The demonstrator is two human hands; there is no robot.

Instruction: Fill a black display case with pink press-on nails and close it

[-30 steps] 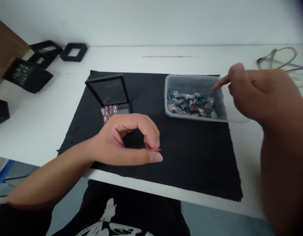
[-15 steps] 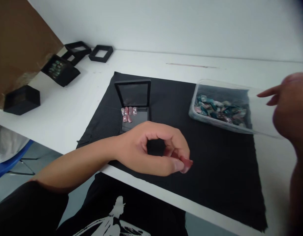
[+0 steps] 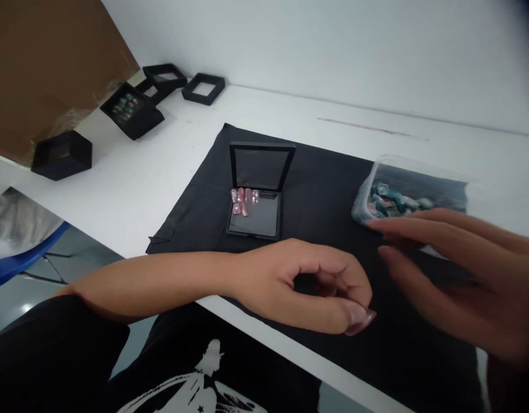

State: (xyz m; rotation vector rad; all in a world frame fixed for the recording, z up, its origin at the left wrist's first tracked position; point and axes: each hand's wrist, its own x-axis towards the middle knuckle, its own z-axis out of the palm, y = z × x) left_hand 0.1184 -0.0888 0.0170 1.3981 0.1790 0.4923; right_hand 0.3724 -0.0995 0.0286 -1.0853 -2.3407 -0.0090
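My left hand [image 3: 307,287] rests on the black cloth [image 3: 324,189] near the table's front edge, thumb and fingers pinched on a pink press-on nail [image 3: 361,324]. My right hand [image 3: 457,275] hovers just to its right with fingers stretched out, empty, in front of a clear plastic tub [image 3: 402,195] of teal and pink nails. An open black display case [image 3: 258,192] stands behind my left hand, lid upright, with several pink nails [image 3: 243,198] set in its tray.
Several black cases and frames [image 3: 133,109] lie at the back left of the white table [image 3: 130,183], beside a brown cardboard box [image 3: 44,63]. A blue chair [image 3: 19,258] shows below the table's left edge. A white wall stands behind.
The view has swung left. My right hand came down from the tub and now lies spread beside my left hand. The left hand keeps its pinch on the nail.
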